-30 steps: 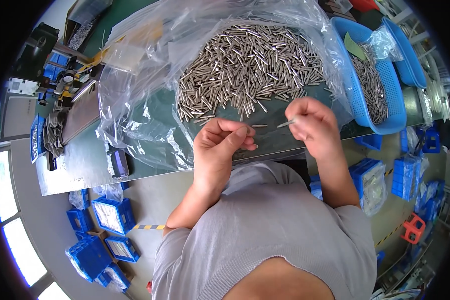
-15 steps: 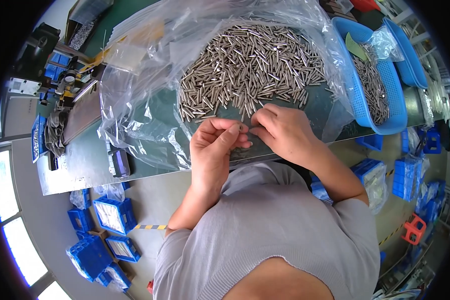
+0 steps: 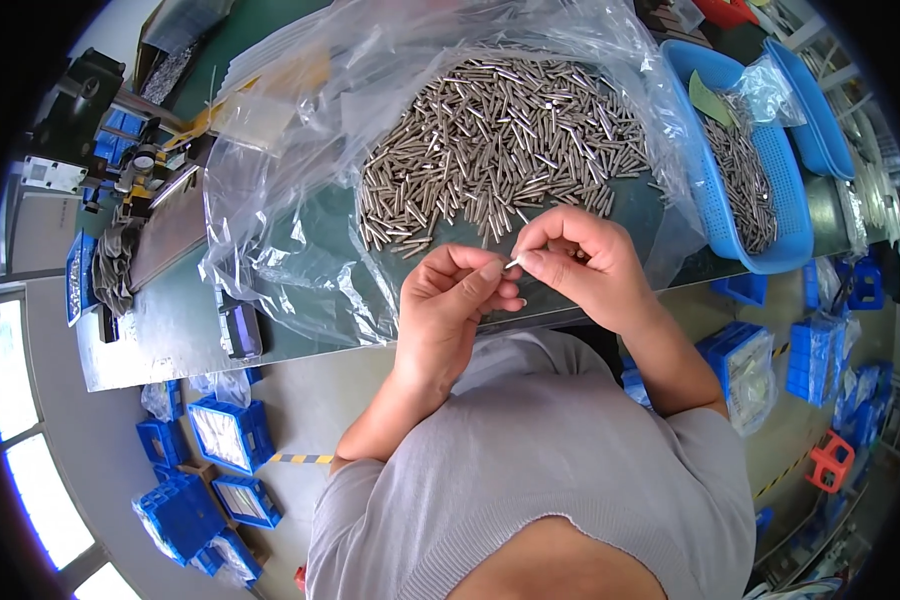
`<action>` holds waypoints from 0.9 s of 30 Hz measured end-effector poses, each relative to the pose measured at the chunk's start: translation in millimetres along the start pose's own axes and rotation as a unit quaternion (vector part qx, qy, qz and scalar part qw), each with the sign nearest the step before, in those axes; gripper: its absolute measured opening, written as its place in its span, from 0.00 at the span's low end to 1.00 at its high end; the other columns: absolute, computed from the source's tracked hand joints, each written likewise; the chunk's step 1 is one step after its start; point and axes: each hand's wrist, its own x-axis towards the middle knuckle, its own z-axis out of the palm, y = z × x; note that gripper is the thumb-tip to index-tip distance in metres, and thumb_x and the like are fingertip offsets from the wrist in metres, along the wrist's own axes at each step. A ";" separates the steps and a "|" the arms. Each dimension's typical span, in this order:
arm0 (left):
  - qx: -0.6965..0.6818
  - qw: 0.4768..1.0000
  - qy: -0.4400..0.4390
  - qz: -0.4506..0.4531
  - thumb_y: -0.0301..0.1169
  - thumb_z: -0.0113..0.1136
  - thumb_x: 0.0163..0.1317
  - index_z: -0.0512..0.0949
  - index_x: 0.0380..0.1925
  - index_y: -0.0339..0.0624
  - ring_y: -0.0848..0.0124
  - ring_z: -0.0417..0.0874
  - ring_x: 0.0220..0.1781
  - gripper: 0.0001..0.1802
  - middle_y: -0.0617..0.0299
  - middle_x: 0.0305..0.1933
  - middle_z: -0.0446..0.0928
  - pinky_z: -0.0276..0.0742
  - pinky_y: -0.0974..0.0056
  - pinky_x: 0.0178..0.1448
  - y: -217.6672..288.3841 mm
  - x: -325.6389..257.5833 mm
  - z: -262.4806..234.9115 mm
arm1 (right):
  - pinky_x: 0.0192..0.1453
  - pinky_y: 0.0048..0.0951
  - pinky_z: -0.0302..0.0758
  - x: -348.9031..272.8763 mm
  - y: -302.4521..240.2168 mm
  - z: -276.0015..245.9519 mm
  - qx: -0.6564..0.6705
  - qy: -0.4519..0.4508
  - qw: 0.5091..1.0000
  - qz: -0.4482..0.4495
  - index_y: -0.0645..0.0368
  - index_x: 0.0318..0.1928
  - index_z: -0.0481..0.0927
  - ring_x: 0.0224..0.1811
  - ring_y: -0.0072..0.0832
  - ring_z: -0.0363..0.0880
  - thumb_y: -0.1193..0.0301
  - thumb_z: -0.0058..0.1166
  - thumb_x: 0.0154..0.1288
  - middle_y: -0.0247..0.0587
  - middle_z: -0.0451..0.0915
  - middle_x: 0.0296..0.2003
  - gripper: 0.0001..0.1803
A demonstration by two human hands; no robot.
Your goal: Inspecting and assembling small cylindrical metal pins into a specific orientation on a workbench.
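Observation:
In front of my body, just over the near side of the table, my two hands meet at the fingertips. My right hand [image 3: 592, 268] pinches a short shiny metal pin [image 3: 513, 264] between thumb and forefinger. The pin's other end touches the fingertips of my left hand [image 3: 448, 305], which are closed around something small and mostly hidden. Just beyond my fingers a large pile of similar metal pins [image 3: 500, 130] lies spread on clear plastic sheeting [image 3: 305, 255].
To the right stands a blue perforated basket [image 3: 792, 200] holding more pins and a green leaf-shaped piece; a second blue basket [image 3: 825, 150] adjoins it. A dark boxy device [image 3: 240, 330] sits at the table's left front. Blue crates [image 3: 232, 432] stand on the floor.
My right hand has turned and drawn back slightly from the pile, and a pin now shows at its fingertips. My left hand has shifted a little to the right.

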 end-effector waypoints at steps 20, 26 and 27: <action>0.035 0.998 0.029 0.052 0.22 0.55 0.61 0.74 0.32 0.32 0.72 0.81 0.31 0.03 0.53 0.33 0.80 0.81 0.65 0.40 2.0 1.2 1.7 | 0.19 0.15 0.59 2.2 -4.4 -35.4 0.398 0.138 0.906 0.044 0.64 0.39 0.73 0.20 0.15 0.64 0.73 0.44 0.63 0.34 0.70 0.23 0.08; 0.025 0.997 0.035 0.059 0.22 0.54 0.61 0.75 0.32 0.32 0.72 0.81 0.31 0.03 0.53 0.34 0.80 0.81 0.66 0.40 2.3 1.5 -1.5 | 0.25 0.23 0.67 7.4 6.5 -19.6 -0.243 0.067 0.967 -0.019 0.58 0.36 0.76 0.20 0.20 0.70 0.76 0.60 0.52 0.30 0.70 0.21 0.10; 0.023 0.997 0.039 0.062 0.22 0.54 0.61 0.75 0.32 0.32 0.72 0.81 0.32 0.03 0.53 0.34 0.80 0.81 0.67 0.40 3.3 1.3 -2.2 | 0.26 0.27 0.68 9.9 5.7 -11.9 -0.311 0.082 0.945 -0.053 0.57 0.35 0.76 0.21 0.26 0.72 0.75 0.61 0.51 0.33 0.71 0.23 0.10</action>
